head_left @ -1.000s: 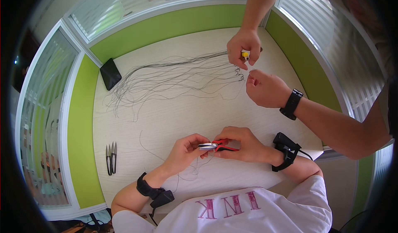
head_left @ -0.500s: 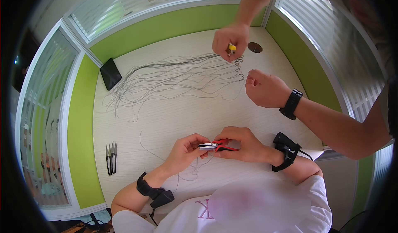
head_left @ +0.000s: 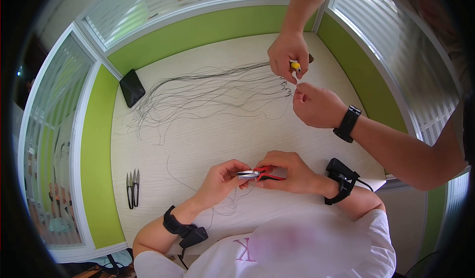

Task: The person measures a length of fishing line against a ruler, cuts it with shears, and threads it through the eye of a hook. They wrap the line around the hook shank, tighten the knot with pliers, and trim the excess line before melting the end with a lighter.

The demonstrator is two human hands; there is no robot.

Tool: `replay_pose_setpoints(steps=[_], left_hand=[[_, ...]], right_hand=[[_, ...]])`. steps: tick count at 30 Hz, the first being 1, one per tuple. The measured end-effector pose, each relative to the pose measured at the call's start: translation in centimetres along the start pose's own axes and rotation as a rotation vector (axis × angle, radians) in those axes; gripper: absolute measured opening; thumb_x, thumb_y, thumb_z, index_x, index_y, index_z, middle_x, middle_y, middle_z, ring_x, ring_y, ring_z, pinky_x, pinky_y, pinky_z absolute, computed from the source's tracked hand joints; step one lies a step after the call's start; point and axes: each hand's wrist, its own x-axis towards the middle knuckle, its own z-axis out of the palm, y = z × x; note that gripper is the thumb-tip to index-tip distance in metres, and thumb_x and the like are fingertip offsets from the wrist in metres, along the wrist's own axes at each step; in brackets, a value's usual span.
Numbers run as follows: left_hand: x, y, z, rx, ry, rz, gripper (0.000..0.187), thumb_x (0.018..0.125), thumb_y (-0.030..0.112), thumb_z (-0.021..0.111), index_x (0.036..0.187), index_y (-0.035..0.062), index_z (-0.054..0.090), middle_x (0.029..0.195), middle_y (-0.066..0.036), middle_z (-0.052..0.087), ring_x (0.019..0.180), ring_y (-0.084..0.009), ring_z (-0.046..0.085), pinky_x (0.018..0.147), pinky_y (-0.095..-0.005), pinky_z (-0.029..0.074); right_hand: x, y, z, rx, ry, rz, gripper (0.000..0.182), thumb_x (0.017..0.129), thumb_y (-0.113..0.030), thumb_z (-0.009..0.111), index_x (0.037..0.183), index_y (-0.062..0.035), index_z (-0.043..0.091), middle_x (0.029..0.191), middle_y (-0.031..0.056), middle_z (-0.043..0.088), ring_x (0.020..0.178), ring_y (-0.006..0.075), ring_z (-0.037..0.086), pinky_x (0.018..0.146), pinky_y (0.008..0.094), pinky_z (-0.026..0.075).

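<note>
My right hand (head_left: 287,171) grips small red-handled pliers (head_left: 260,173) low over the white table (head_left: 198,139). The plier tips point left and meet the fingertips of my left hand (head_left: 222,178), which pinch a thin grey wire (head_left: 198,191) that loops toward the table's near edge. Both of my wrists carry black bands. Across the table a co-worker's two hands work: one hand (head_left: 288,52) holds a yellow-tipped tool (head_left: 295,66), the other (head_left: 316,105), with a black watch, is closed on a wire end.
A bundle of long grey wires (head_left: 208,92) spreads over the far half of the table. A black phone (head_left: 131,88) lies at the far left. Small snips (head_left: 132,189) rest near the left edge. Green partition walls ring the table.
My hands and the pliers have stayed put. The co-worker's hand with the yellow-tipped tool swung left to the wire bundle and has come back right, above the other hand.
</note>
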Motion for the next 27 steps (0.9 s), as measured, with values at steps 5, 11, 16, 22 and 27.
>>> replay_pose_setpoints(steps=[5,11,16,22,27], left_hand=[[0.01,0.04,0.02,-0.004,-0.005,0.005,0.015,0.089,0.001,0.055,0.103,-0.0047,0.055,0.087,-0.007,0.061,0.074,-0.0096,0.056,0.068,-0.0237,0.047],[-0.02,-0.15,-0.11,-0.022,-0.01,0.002,0.015,0.089,0.002,0.055,0.103,-0.0047,0.055,0.089,-0.007,0.061,0.075,-0.0101,0.057,0.069,-0.024,0.047],[0.01,-0.18,-0.15,-0.002,-0.011,-0.001,0.016,0.09,0.003,0.055,0.104,-0.0046,0.054,0.09,-0.007,0.062,0.077,-0.01,0.058,0.07,-0.0234,0.048],[0.03,0.05,0.05,0.026,0.018,-0.025,0.019,0.085,-0.007,0.052,0.104,-0.0065,0.054,0.092,-0.011,0.061,0.075,-0.0132,0.057,0.069,-0.027,0.047],[0.07,-0.14,-0.05,0.027,0.006,-0.009,0.017,0.087,-0.002,0.053,0.104,-0.0054,0.054,0.091,-0.008,0.061,0.075,-0.0112,0.057,0.069,-0.025,0.048]], right_hand=[[-0.01,-0.03,-0.01,-0.002,0.004,-0.006,0.03,0.073,-0.013,0.076,0.097,0.0002,0.063,0.088,0.0074,0.062,0.08,0.0166,0.059,0.072,0.0272,0.049],[0.0,0.47,0.24,0.022,0.034,-0.051,0.03,0.073,-0.017,0.075,0.095,-0.0007,0.064,0.082,0.0087,0.061,0.072,0.02,0.056,0.064,0.0299,0.044],[0.02,0.27,0.11,0.017,0.028,-0.043,0.03,0.073,-0.017,0.075,0.096,-0.0007,0.064,0.081,0.0086,0.061,0.072,0.0193,0.056,0.063,0.0297,0.044],[0.03,0.36,0.17,0.045,0.039,-0.039,0.031,0.072,-0.016,0.075,0.096,0.0007,0.064,0.082,0.0082,0.061,0.072,0.0181,0.056,0.064,0.0285,0.045],[0.05,0.17,-0.05,0.01,0.026,-0.048,0.03,0.073,-0.015,0.075,0.096,0.0005,0.064,0.084,0.0082,0.062,0.075,0.0183,0.058,0.066,0.0284,0.046]])
